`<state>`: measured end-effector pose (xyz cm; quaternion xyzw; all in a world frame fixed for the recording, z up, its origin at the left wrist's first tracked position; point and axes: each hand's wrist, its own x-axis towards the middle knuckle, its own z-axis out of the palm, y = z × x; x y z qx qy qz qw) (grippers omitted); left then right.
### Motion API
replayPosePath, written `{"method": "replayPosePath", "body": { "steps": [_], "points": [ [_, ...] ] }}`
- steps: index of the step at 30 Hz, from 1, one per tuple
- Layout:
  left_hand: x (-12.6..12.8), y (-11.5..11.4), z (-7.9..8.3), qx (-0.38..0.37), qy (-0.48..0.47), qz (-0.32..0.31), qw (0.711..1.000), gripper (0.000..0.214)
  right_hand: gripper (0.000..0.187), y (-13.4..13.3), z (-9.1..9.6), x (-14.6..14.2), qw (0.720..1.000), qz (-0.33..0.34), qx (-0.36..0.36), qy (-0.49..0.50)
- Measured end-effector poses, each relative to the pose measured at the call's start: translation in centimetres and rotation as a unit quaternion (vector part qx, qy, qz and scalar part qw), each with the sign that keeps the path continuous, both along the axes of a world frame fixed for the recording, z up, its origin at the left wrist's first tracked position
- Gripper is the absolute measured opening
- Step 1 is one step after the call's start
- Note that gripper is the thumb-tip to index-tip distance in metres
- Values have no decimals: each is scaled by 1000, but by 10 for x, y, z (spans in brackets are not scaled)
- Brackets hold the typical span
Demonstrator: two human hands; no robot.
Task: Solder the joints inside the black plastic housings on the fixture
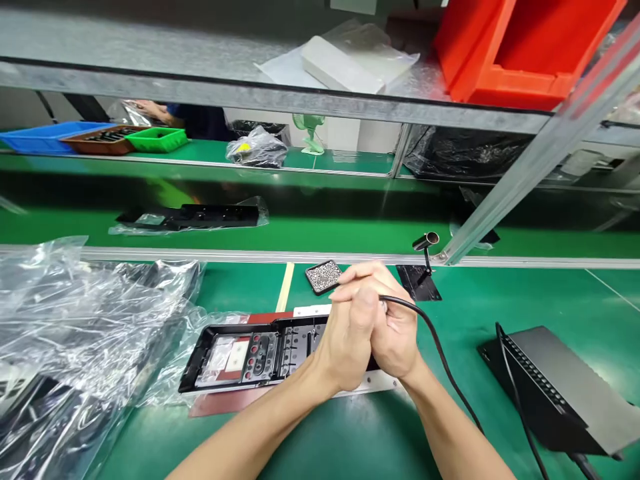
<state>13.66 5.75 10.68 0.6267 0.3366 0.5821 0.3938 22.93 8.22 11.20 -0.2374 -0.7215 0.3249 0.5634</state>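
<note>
My left hand (347,340) and my right hand (397,333) are closed together above the right part of a black plastic housing (274,353). A black cable (440,347) comes out between my fingers and runs down to the right. Both hands seem wrapped round the corded tool on this cable, but its body is hidden. The long open housing shows ribs, holes and a window at its left end. Beneath it are a white fixture (373,383) and a reddish-brown mat (227,403). A small black tray of silver screws (323,276) sits just behind my hands.
Plastic bags (100,333) cover the left side. On the right stands a dark box-shaped device (565,387) with cables. A metal ring holder (426,241) rises behind my hands, near a slanted metal post (520,173). A shelf (200,83) overhead carries a red bin (505,87).
</note>
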Motion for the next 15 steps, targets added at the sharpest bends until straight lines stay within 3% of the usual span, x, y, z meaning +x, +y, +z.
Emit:
{"method": "replayPosePath", "body": {
  "steps": [3, 6, 8, 11, 15],
  "points": [
    [-8, -5, 8, -20, 51, -18, 998, 61, 31, -2, 4, 1, 1000, -11, -10, -20],
    [-23, -7, 16, 7, 123, -51, 991, 67, 31, -5, 8, 1, 999, -30, -18, -37],
    [-38, -9, 15, 20, 163, -28, 986, 70, 31, -7, 8, 0, 998, -35, -27, -36],
    [-64, -13, -1, -29, 202, 77, 976, 60, 32, -9, 4, -2, 998, -8, -66, 0],
    [-92, -21, -39, -47, 312, 165, 934, 35, 31, -12, -1, -6, 985, 64, -143, 72]
  ]
}}
